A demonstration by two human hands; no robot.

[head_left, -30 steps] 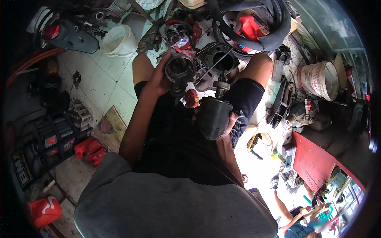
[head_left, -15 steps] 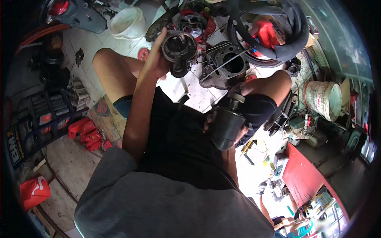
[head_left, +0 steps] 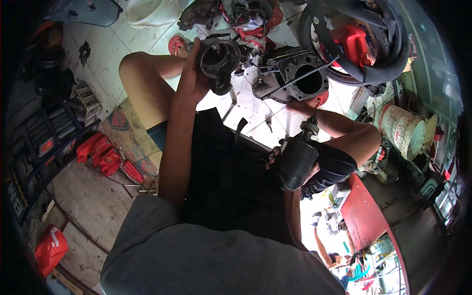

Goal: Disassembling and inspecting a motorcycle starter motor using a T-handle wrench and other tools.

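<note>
Two hands sit farther apart than a second ago, and the knees (head_left: pixel 132 66) spread wider, baring more floor tiles (head_left: pixel 105 64). The left hand (head_left: pixel 194 81) grips a grey metal housing (head_left: pixel 222 74), ring-shaped with a stubby neck, its round mouth facing up, over the tiles between the knees. The right hand (head_left: pixel 313 171) is clasped round a smooth dark cylinder (head_left: pixel 297 160) topped by a metal collar (head_left: pixel 309 129). Ahead lies a rough metal casing (head_left: pixel 290 69), flat-faced and round-holed, crossed by a thin rod (head_left: pixel 301 78). Reddish printing marks a grimy white bucket (head_left: pixel 393 129); a red bag (head_left: pixel 50 251) bears a curved white mark.
</note>
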